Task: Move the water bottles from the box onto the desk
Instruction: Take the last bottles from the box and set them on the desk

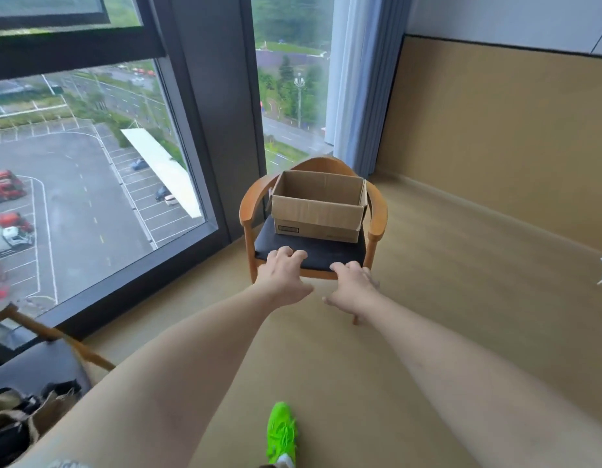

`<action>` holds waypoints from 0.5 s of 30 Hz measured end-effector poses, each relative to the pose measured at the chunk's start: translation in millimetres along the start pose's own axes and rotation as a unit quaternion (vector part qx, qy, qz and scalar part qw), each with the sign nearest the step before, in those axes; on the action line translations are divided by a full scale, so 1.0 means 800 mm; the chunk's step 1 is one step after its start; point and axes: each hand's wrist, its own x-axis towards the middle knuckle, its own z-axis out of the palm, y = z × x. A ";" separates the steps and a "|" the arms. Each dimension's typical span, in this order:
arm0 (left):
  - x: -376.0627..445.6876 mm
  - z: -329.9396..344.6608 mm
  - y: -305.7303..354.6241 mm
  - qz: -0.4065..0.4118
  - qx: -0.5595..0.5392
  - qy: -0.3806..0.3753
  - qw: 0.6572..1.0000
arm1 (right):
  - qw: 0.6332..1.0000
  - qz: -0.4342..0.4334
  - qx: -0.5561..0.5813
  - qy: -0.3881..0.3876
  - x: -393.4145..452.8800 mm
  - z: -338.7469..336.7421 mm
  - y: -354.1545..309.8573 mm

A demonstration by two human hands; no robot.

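Reaching both hands, left [282, 270] and right [352, 285], empty with loosely curled fingers, toward the open brown cardboard box [318, 206]. It sits on a wooden chair [309, 251]; we cannot see bottles inside.

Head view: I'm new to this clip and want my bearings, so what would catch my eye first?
Two bare forearms stretch forward, the left hand and right hand empty with loosely curled fingers. Beyond them an open cardboard box sits on the dark seat of a wooden armchair by a tall window. A bright green shoe shows at the bottom edge.
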 end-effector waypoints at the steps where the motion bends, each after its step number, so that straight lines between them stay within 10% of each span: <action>1: 0.032 -0.006 -0.008 0.006 0.001 -0.004 1.000 | 1.000 0.007 0.004 0.001 0.029 -0.007 -0.005; 15: 0.366 -0.022 -0.090 0.019 0.009 -0.085 0.996 | 0.996 0.082 0.027 -0.020 0.341 -0.067 -0.051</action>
